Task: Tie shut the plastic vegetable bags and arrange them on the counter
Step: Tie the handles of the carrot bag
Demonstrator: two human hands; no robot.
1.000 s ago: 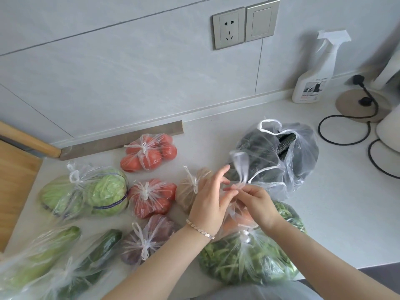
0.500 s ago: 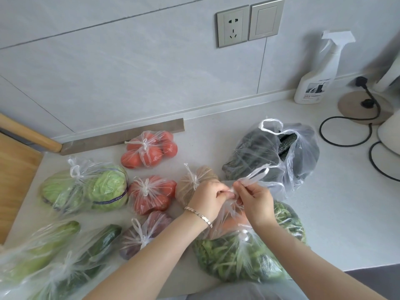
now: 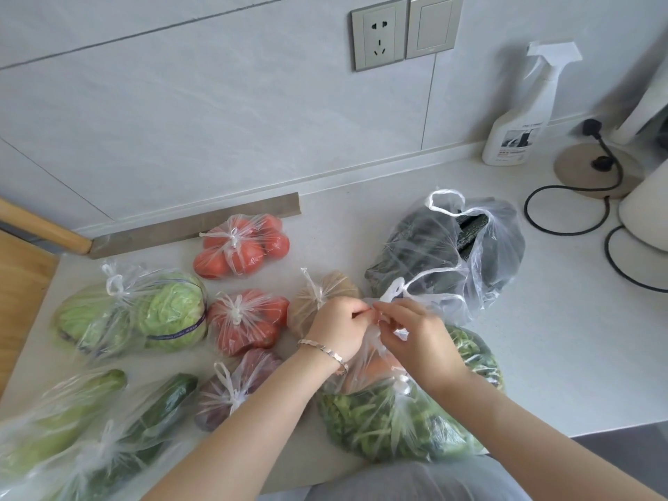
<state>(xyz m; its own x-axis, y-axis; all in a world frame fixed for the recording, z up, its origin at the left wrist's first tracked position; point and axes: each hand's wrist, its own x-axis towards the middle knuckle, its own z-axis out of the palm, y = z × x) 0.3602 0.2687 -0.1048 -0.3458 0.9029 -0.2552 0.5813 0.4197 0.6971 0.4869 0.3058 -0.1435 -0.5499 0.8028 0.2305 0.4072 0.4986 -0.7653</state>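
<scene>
Both hands pinch the twisted handles of a clear bag of orange vegetables (image 3: 376,367) at the counter's front middle. My left hand (image 3: 338,329) grips one handle, and my right hand (image 3: 415,338) grips the other; a loop sticks up between them. Under that bag lies a tied bag of green beans (image 3: 397,424). Behind it, a bag of dark cucumbers (image 3: 452,254) lies with its handles loose. Tied bags lie to the left: two of tomatoes (image 3: 242,247) (image 3: 245,323), potatoes (image 3: 318,294), lettuce (image 3: 144,312), purple vegetables (image 3: 231,388).
Bags of green vegetables (image 3: 72,428) fill the counter's (image 3: 560,338) front left corner. A spray bottle (image 3: 520,113), a round stand with a plug (image 3: 596,168) and black cables (image 3: 564,211) occupy the back right. A wooden board (image 3: 21,291) borders the left.
The hands dropped lower and drew together, pulling the bag's handles down into a tighter knot. The raised handle strip is now a small loop.
</scene>
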